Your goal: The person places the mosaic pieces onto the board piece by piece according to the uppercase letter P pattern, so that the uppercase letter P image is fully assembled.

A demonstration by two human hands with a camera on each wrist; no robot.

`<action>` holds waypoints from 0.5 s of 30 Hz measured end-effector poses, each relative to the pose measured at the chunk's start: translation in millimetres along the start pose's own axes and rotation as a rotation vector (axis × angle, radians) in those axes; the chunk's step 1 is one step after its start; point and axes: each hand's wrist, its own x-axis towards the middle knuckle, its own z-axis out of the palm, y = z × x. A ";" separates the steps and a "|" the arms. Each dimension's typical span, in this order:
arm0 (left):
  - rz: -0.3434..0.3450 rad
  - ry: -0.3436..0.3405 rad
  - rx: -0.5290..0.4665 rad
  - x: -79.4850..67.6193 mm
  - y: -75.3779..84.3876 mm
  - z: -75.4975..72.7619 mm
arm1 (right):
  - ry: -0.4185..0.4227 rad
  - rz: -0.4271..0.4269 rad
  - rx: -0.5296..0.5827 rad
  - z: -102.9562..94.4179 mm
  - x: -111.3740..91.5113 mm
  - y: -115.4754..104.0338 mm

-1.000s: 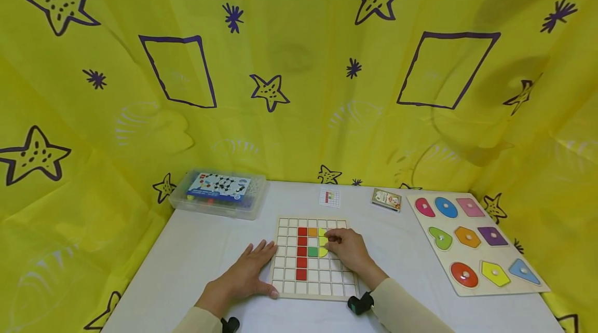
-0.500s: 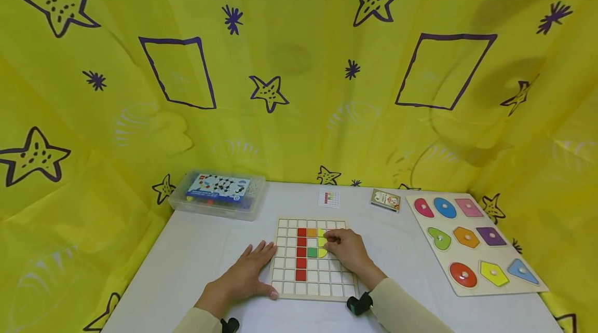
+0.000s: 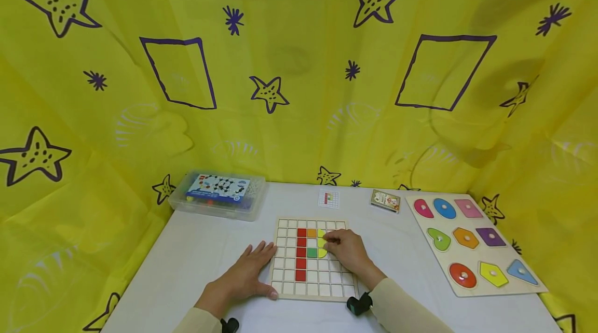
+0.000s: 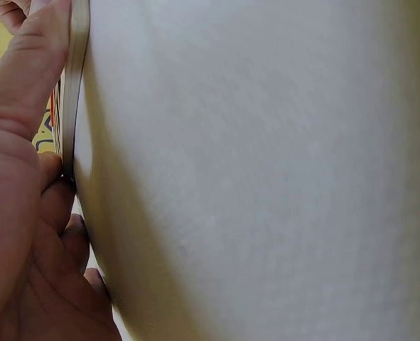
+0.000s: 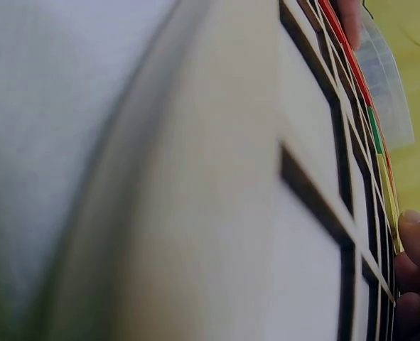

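Note:
A wooden grid board (image 3: 320,299) lies on the white table. A column of red tiles (image 3: 301,252) fills part of it, with an orange tile (image 3: 311,233), a green tile (image 3: 312,252) and yellow tiles (image 3: 322,253) to the right. My right hand (image 3: 348,252) has curled fingers and thumb at the yellow tiles and appears to pinch one; the fingertips partly hide it. Spread along the board's left side, my left hand (image 3: 245,276) touches the edge with fingertips and thumb. In the left wrist view, the left thumb (image 4: 28,71) lies against the board's rim (image 4: 73,92).
Behind the board lies a small pattern card (image 3: 329,198), with a card box (image 3: 385,200) to its right. A clear plastic case (image 3: 254,208) stands at the back left. A shape puzzle board (image 3: 448,263) with knobbed pieces lies at the right. A yellow curtain (image 3: 299,136) surrounds the table.

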 end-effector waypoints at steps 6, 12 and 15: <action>-0.015 -0.004 -0.014 0.1 0.8 0.8 | -0.011 0.026 0.062 -2.4 -0.8 1.2; -0.012 -0.002 -0.009 0.4 -1.4 0.1 | -0.018 0.036 0.173 -7.5 -0.9 -1.1; -0.012 -0.004 -0.004 0.7 -2.7 -0.7 | -0.003 0.043 0.224 -9.9 -0.5 -2.2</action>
